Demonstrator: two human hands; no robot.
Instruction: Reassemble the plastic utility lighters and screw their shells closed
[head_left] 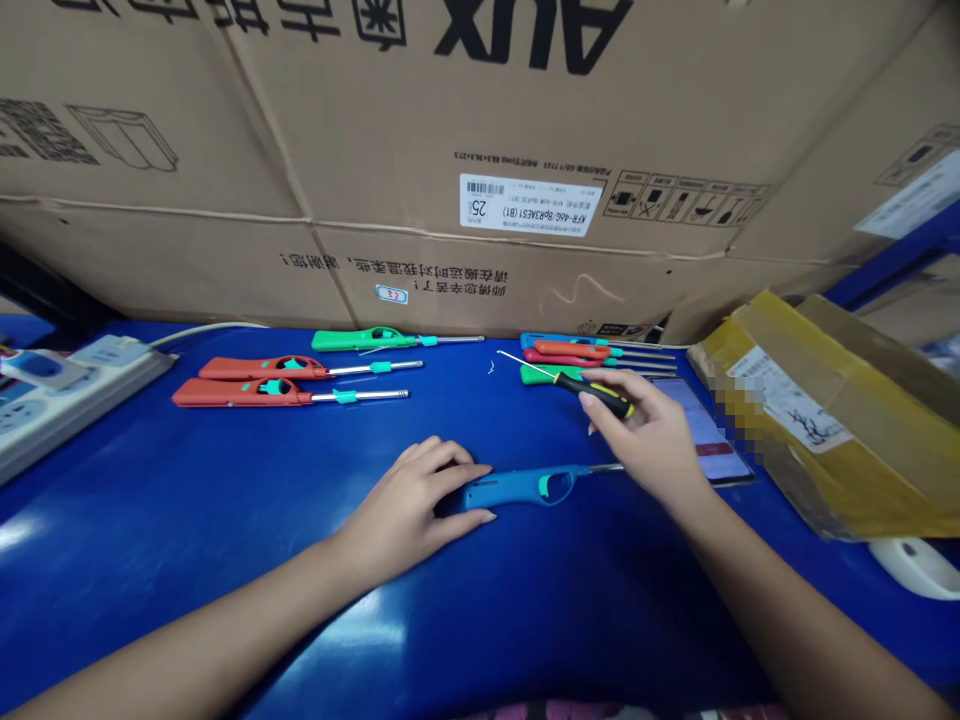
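Observation:
A blue long-necked gas lighter (517, 487) lies on the blue table, its metal tube pointing right. My left hand (412, 505) rests on the table with thumb and fingers closed around the butt of the lighter. My right hand (649, 425), raised above the lighter's tube, pinches a screwdriver (604, 397) by its black and yellow handle. The screwdriver's thin shaft points up and left, toward a small white scrap (492, 367). Behind my right hand lies a green lighter (538, 374), partly hidden by the screwdriver and my fingers.
At the left lie two red lighters (240, 392) and a green lighter (364, 340). Blue, red and orange lighters (574, 351) are grouped at back right. A phone (720, 450) and a taped carton (847, 420) stand right; a power strip (82, 390) left. Large cardboard (375, 200) walls the back.

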